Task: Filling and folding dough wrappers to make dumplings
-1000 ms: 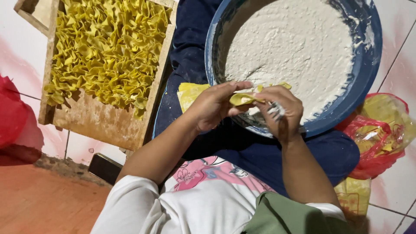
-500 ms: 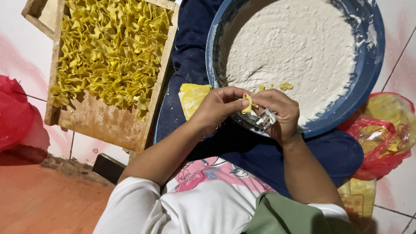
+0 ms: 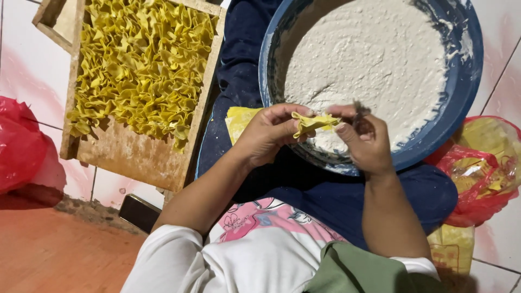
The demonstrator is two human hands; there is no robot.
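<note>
My left hand point(image 3: 269, 133) pinches a folded yellow dumpling wrapper point(image 3: 313, 122) over the near rim of a big blue basin point(image 3: 461, 92). The basin holds a pale white filling paste point(image 3: 369, 59). My right hand point(image 3: 364, 142) touches the wrapper's right end and grips a small thin utensil point(image 3: 358, 110). A stack of flat yellow wrappers point(image 3: 239, 118) lies on my lap just left of my left hand.
A wooden tray point(image 3: 135, 154) at the left holds several folded yellow dumplings point(image 3: 138, 65). A red plastic bag point(image 3: 21, 144) lies far left. Red and yellow bags point(image 3: 480, 168) sit at the right. A dark phone point(image 3: 141, 211) lies on the tiled floor.
My hands have risen slightly toward the basin rim. The wrapper is now folded shut between my fingers, and the utensil has lifted out of it.
</note>
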